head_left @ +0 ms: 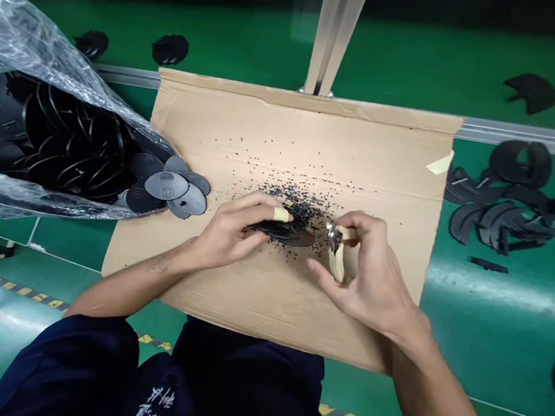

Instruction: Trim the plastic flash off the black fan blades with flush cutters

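Observation:
My left hand [230,230] is closed on a flat black plastic disc [287,233], holding it low over a sheet of cardboard [283,138]; its forefinger wears a yellowish tape wrap. My right hand [368,273] is closed on a small pair of cutters [336,248] with tape-wrapped handles, its metal jaws pointing at the disc's right edge. Black plastic trimmings [297,200] lie scattered on the cardboard just beyond both hands.
A clear plastic bag [39,112] full of black discs lies at the left, several grey discs [173,190] spilling from its mouth. Black trimmed parts [503,206] are heaped on the green surface at right. A metal rail [523,134] and a post [334,33] stand behind the cardboard.

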Motion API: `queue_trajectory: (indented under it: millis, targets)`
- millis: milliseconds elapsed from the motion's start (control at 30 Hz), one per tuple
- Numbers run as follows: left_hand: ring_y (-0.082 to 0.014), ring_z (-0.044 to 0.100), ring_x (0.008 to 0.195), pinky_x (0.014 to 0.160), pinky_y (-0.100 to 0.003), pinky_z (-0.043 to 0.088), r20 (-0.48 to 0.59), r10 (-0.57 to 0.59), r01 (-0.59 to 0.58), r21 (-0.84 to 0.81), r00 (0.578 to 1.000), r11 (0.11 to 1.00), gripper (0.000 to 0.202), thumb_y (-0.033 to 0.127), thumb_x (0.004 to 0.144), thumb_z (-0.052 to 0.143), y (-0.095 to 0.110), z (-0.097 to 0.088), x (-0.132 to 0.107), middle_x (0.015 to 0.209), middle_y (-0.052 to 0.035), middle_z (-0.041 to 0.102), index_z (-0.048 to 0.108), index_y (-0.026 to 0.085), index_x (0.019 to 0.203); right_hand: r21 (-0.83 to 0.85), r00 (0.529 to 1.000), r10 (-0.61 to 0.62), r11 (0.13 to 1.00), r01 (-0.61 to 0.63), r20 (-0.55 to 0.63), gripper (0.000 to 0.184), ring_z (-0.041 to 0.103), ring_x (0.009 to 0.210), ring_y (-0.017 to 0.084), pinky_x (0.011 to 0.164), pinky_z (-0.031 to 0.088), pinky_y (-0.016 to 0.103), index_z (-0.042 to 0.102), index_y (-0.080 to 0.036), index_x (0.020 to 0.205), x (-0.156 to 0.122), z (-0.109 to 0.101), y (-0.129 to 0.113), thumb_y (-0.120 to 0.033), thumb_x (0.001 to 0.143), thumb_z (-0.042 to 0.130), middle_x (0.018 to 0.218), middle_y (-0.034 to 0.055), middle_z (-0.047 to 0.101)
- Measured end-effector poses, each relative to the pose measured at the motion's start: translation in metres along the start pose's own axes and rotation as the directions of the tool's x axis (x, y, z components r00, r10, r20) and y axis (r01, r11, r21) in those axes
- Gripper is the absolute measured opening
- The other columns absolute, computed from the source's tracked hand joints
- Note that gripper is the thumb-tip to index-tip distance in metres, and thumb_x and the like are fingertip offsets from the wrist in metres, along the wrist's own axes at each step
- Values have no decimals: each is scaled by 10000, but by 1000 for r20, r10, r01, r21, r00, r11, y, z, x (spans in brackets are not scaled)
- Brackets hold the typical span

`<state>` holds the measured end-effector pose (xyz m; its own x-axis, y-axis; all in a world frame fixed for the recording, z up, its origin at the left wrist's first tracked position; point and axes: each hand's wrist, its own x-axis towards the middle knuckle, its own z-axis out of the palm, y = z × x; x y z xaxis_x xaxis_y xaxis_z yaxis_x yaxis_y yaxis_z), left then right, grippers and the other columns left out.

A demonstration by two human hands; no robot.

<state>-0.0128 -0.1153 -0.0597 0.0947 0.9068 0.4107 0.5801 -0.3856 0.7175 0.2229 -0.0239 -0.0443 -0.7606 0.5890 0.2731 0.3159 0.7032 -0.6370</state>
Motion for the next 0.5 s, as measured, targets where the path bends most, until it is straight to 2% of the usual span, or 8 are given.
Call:
queue_trajectory:
  millis: [67,167,333,500]
  targets:
    - [-161,701,1032,893,-288,594,-42,-49,44,-100,998,994,271,73,915,629,1,-1,1,1096,-91,734,712,170,1155,-32,999,-23,999,25,46,485,618,965,262,788,507,394,458,-188,1301,2,-5,6,-398,908,648,1144,126,622]
    - [-153,714,1027,884,-272,600,-52,-75,63,-195,996,979,258,66,906,648,2,-1,2,1087,-84,750,731,178,1123,-147,991,-109,982,120,80,346,599,977,264,794,480,398,523,-203,1271,5,-8,15,-323,953,590,1099,113,638]
    - [-139,721,995,873,-257,603,-36,-40,30,-234,999,972,237,69,909,667,2,2,3,1045,-74,762,741,175,1107,-366,983,-165,913,182,78,367,569,993,283,828,451,417,568,-193,1338,6,-5,16,-261,978,574,1109,135,671]
    - [-148,730,984,862,-265,613,-31,-23,15,-248,999,969,204,126,930,683,2,3,3,1041,-87,764,747,180,1115,-390,972,-224,890,236,75,339,597,944,259,756,434,383,561,-149,1322,4,-4,16,-252,999,554,1083,127,725]
